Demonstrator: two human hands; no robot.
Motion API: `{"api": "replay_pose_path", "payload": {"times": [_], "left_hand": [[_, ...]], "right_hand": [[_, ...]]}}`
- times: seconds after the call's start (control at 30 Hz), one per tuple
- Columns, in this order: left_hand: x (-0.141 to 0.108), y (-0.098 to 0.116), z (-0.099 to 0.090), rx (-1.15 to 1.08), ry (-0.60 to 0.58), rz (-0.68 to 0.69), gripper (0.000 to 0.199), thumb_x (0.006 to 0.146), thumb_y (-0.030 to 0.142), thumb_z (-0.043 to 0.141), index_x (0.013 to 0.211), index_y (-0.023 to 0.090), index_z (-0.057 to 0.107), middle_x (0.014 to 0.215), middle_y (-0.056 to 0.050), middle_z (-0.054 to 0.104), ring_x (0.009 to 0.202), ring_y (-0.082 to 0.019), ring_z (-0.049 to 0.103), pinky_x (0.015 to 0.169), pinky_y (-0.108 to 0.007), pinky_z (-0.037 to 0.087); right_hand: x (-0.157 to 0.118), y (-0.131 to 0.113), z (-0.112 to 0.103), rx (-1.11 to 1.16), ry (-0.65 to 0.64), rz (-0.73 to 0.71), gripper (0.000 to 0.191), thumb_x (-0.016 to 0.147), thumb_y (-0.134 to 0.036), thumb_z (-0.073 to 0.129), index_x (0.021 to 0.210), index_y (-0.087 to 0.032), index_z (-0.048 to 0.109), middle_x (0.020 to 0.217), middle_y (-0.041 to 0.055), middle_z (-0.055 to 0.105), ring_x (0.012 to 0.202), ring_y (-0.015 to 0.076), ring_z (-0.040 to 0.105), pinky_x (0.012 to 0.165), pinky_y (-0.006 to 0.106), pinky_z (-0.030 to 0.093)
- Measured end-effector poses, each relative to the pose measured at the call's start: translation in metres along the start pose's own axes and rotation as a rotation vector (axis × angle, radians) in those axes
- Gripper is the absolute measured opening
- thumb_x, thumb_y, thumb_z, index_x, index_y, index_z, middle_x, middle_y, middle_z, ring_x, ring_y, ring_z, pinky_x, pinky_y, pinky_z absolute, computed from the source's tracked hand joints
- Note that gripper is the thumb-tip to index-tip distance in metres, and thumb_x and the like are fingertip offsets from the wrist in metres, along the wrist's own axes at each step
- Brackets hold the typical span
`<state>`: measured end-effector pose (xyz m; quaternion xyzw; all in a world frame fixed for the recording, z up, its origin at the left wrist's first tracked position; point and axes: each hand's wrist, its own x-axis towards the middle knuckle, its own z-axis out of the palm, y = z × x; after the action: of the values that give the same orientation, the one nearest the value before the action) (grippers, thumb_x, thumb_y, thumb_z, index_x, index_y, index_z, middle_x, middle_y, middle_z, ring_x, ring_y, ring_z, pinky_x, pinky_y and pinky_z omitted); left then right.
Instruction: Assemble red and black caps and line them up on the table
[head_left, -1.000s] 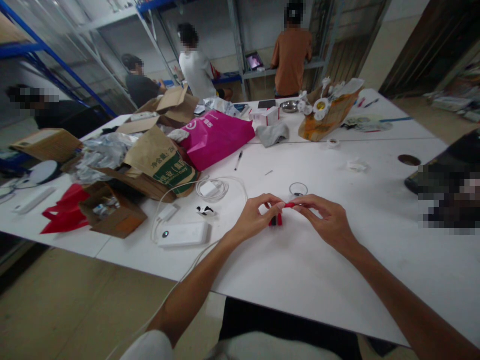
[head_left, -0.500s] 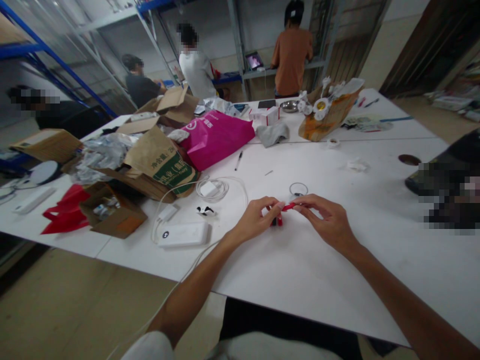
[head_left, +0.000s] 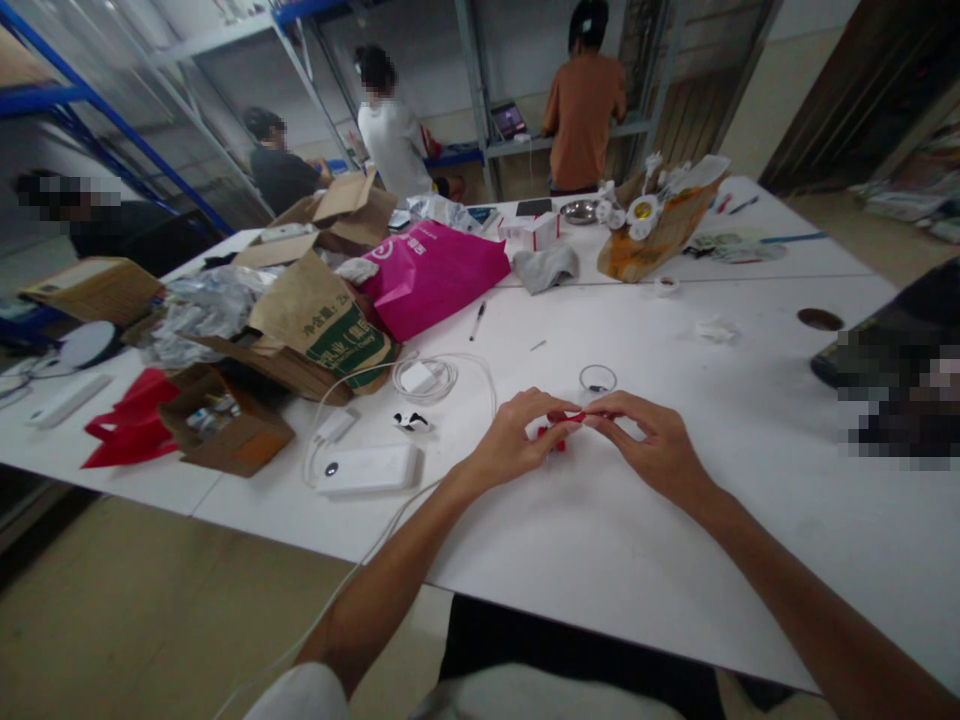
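Note:
Between the fingertips of my left hand (head_left: 517, 437) and my right hand (head_left: 649, 435) is a small red piece (head_left: 576, 416), mostly covered by the fingers; its kind cannot be made out. Both hands pinch it, with their fingertips meeting over the table. Just below the left fingers, another red part (head_left: 561, 443) shows, partly hidden; whether it joins the held piece I cannot tell. Slightly beyond the hands lies a thin cable loop (head_left: 598, 379) with a dark clasp.
Left of my arm are a white power bank (head_left: 371, 468), a coiled white cable with a charger (head_left: 421, 377) and black-and-white earbuds (head_left: 412, 422). Farther off are a magenta bag (head_left: 435, 275), cardboard boxes and a pen (head_left: 478, 321). Several people work at the back.
My left fingers have moved right and closed in on my right fingertips, covering more of the red piece. The things on the table have stayed in place.

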<state>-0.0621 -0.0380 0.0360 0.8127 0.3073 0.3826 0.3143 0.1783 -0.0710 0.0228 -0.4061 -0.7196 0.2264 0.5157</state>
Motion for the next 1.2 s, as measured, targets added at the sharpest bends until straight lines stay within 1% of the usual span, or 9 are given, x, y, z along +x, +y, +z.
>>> {"api": "replay_pose_path", "payload": {"times": [0.23,0.33,0.43,0.53,0.7,0.8,0.97,1.1,1.2], "left_hand": [[-0.001,0.005,0.0,-0.042,-0.043,-0.065,0.031,0.113,0.041,0.069,0.132,0.019,0.08,0.091,-0.006,0.084,0.091,-0.02,0.076,0.099,-0.038,0.055],[-0.001,0.008,-0.001,-0.118,-0.071,-0.136,0.035,0.114,0.044,0.065,0.132,0.018,0.079,0.088,-0.006,0.082,0.085,-0.019,0.076,0.09,-0.034,0.058],[-0.001,0.01,-0.003,-0.181,-0.099,-0.206,0.042,0.114,0.05,0.063,0.136,0.017,0.078,0.087,-0.006,0.08,0.079,-0.017,0.073,0.079,-0.029,0.057],[0.0,0.009,-0.004,-0.243,-0.103,-0.236,0.045,0.116,0.053,0.06,0.135,0.016,0.078,0.079,-0.003,0.075,0.074,-0.015,0.069,0.077,-0.029,0.054],[0.003,0.006,-0.004,-0.412,-0.072,-0.288,0.05,0.116,0.057,0.06,0.127,0.011,0.079,0.071,0.0,0.066,0.068,-0.013,0.061,0.073,-0.029,0.049],[0.005,0.006,-0.004,-0.536,-0.011,-0.316,0.05,0.114,0.057,0.064,0.129,0.012,0.078,0.077,-0.001,0.065,0.072,-0.013,0.059,0.074,-0.028,0.047],[0.008,0.003,-0.009,-0.777,0.126,-0.374,0.045,0.109,0.051,0.075,0.14,0.018,0.075,0.089,-0.003,0.069,0.081,-0.013,0.061,0.082,-0.028,0.048],[0.01,0.001,-0.014,-0.953,0.165,-0.466,0.047,0.104,0.045,0.084,0.143,0.022,0.074,0.096,-0.002,0.071,0.078,-0.01,0.062,0.082,-0.026,0.05],[0.01,0.0,-0.013,-0.989,0.17,-0.509,0.049,0.1,0.044,0.088,0.14,0.02,0.075,0.101,-0.004,0.074,0.08,-0.01,0.066,0.082,-0.026,0.052]], "right_hand": [[0.0,0.001,-0.001,0.005,-0.015,-0.024,0.005,0.107,-0.031,0.08,0.107,-0.028,0.083,0.103,0.0036,0.087,0.093,0.0234,0.083,0.082,0.036,0.067],[0.0,0.001,-0.002,0.0,-0.036,-0.041,0.003,0.106,-0.029,0.08,0.108,-0.028,0.083,0.104,0.0028,0.087,0.094,0.0228,0.083,0.085,0.036,0.067],[0.001,0.001,-0.003,0.006,-0.04,-0.062,0.006,0.106,-0.026,0.08,0.11,-0.029,0.083,0.105,0.0025,0.087,0.095,0.0226,0.084,0.088,0.036,0.067],[0.002,0.001,-0.003,0.025,-0.034,-0.092,0.009,0.105,-0.024,0.081,0.112,-0.03,0.083,0.106,0.0027,0.087,0.097,0.0228,0.084,0.091,0.037,0.067],[0.005,-0.002,-0.007,0.008,0.007,-0.09,0.012,0.105,-0.023,0.08,0.113,-0.03,0.084,0.108,0.0036,0.086,0.1,0.0235,0.083,0.089,0.039,0.067],[0.006,-0.004,-0.01,-0.027,0.033,-0.061,0.01,0.106,-0.025,0.08,0.113,-0.03,0.084,0.108,0.0041,0.086,0.096,0.0231,0.082,0.084,0.038,0.066],[0.005,-0.004,-0.01,-0.046,0.061,-0.011,0.005,0.106,-0.029,0.08,0.111,-0.028,0.082,0.103,0.0039,0.084,0.089,0.0219,0.078,0.081,0.039,0.064],[0.003,-0.001,-0.009,-0.05,0.07,0.019,0.006,0.107,-0.033,0.08,0.11,-0.028,0.082,0.102,0.0038,0.083,0.087,0.022,0.077,0.081,0.04,0.063],[0.003,0.0,-0.009,-0.042,0.075,0.028,0.008,0.106,-0.034,0.08,0.11,-0.027,0.081,0.101,0.0033,0.082,0.087,0.0221,0.077,0.081,0.04,0.063]]}}
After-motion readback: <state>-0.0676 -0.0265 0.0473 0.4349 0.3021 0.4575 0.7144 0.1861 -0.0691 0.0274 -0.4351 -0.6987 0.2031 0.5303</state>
